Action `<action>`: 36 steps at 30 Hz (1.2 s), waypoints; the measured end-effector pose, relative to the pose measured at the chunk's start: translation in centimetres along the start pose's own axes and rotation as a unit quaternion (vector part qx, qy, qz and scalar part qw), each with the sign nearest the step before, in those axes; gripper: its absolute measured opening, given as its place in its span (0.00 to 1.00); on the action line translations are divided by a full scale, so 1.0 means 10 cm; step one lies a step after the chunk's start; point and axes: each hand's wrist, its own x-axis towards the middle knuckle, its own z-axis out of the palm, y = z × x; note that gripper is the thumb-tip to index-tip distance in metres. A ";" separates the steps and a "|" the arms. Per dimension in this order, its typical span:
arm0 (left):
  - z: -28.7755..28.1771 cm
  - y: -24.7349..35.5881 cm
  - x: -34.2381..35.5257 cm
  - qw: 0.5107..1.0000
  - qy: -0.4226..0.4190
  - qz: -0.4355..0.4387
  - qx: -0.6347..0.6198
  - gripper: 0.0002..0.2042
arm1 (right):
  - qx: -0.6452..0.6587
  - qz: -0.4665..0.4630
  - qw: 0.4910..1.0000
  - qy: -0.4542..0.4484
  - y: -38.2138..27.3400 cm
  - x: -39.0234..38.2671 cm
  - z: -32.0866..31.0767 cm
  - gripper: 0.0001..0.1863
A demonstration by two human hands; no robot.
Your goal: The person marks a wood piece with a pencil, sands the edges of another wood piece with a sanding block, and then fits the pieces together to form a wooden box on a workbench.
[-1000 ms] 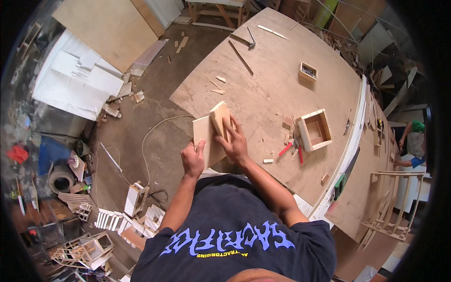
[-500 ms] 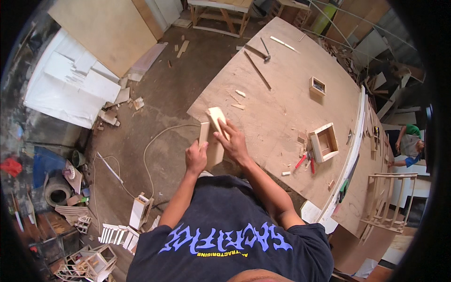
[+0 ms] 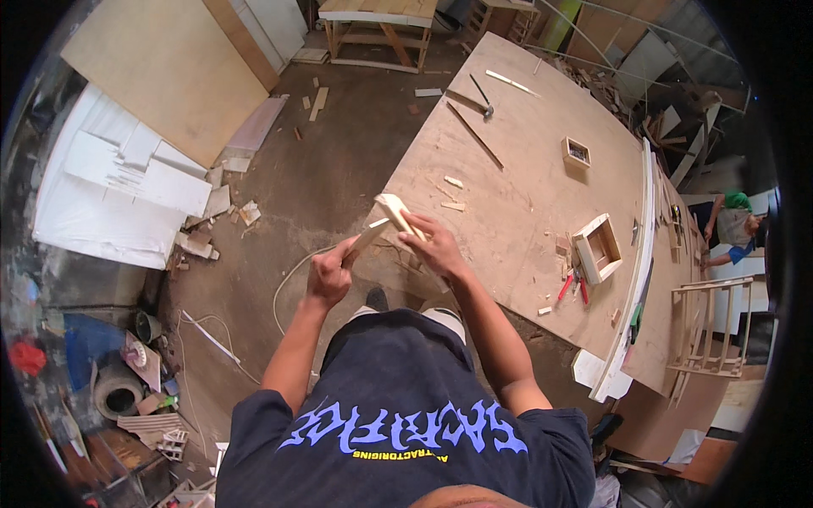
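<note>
My left hand [image 3: 330,269] is closed round a thin, flat wooden strip [image 3: 367,233], tilted up toward the right. Just beside it, my right hand [image 3: 436,245] grips a pale, thicker wooden piece [image 3: 395,207], with fingers over its side. The upper ends of the two pieces meet or nearly meet; whether they are joined I cannot tell. Both are held in the air by the near left edge of the wooden worktable [image 3: 517,212]. Part of the thicker piece is hidden behind my right hand.
On the table lie a hammer [image 3: 484,103], a dark strip [image 3: 474,134], red-handled pliers [image 3: 566,288], an open wooden box [image 3: 598,249] and a small box of dark bits [image 3: 577,152]. A cable [image 3: 286,284] runs over the floor. Another person [image 3: 730,229] works at far right.
My hands have spread a little apart, and the left-hand strip has tipped over toward the right-hand piece. The view has shifted, so the table sits farther right.
</note>
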 end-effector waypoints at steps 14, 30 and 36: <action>-0.34 -0.32 0.15 0.998 -0.024 0.021 -0.048 0.16 | 0.149 0.140 0.979 0.009 -0.09 0.00 0.10 0.34; -0.47 -0.20 0.11 0.992 -0.042 0.112 -0.026 0.18 | 0.017 0.005 0.999 0.046 -0.23 0.12 0.16 0.33; -0.40 -0.48 -0.04 0.998 -0.018 0.056 -0.008 0.17 | -0.019 -0.096 0.995 -0.010 -0.54 -0.02 0.43 0.34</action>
